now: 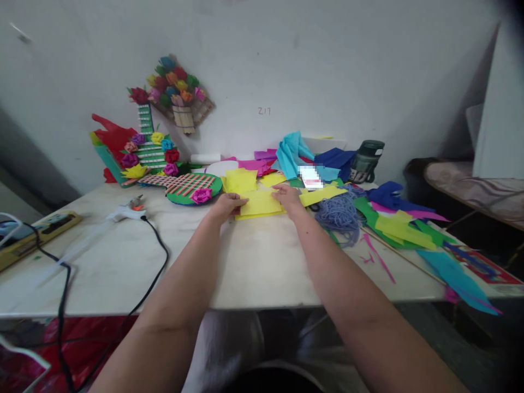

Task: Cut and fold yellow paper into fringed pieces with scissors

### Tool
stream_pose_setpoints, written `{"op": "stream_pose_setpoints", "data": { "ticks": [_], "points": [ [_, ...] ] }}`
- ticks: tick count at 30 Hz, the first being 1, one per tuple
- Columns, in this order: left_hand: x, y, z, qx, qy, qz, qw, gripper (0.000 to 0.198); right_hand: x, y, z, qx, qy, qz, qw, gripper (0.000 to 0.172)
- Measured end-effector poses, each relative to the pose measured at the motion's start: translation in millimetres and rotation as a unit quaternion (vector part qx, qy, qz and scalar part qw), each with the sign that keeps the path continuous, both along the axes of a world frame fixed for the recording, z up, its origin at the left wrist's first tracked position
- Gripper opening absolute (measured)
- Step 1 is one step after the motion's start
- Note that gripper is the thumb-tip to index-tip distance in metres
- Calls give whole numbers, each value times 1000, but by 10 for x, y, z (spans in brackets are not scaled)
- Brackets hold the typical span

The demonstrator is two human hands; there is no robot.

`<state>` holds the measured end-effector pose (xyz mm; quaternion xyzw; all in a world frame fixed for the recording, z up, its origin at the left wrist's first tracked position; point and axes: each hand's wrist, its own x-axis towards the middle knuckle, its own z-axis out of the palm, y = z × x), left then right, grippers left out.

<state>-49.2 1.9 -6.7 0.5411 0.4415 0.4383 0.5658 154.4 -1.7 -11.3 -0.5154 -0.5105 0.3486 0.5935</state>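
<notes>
A folded yellow sheet point(262, 203) lies over the middle of the table between my hands. My left hand point(230, 206) pinches its left end, thumb on top. At its upper right part, my right hand point(287, 197) closes on the sheet with thumb and fingers. More yellow paper point(241, 179) lies just behind it, and a yellow strip point(323, 196) extends to the right past my right hand. A tangle of blue-grey yarn point(339, 214) sits right of my right hand.
A glue gun point(129, 210) with a black cord and a power strip point(41, 234) are at the left. Paper-flower crafts point(192, 186) stand behind. Coloured paper point(405, 229), a thin stick point(403, 255) and a dark bottle point(365, 161) are at the right. The table's front edge point(266, 307) is near me.
</notes>
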Motion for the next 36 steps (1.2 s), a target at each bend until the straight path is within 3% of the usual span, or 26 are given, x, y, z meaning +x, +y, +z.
{"op": "stream_pose_setpoints", "data": {
  "ticks": [8,13,21,30,36],
  "points": [
    [-95,27,13,-25,167,22,985,30,2,10,-43,-18,-53,13,998,27],
    [-82,-19,76,-45,192,45,979,22,-4,88,-127,9,-90,4,996,25],
    [-117,-19,106,-16,243,62,968,18,-53,164,-213,10,-119,9,993,29],
    [-111,-45,114,-35,243,68,967,19,-36,149,-219,3,-143,23,989,34],
    [-121,-31,96,-64,178,82,978,18,0,126,-229,-14,-145,37,989,32]
  ]
}}
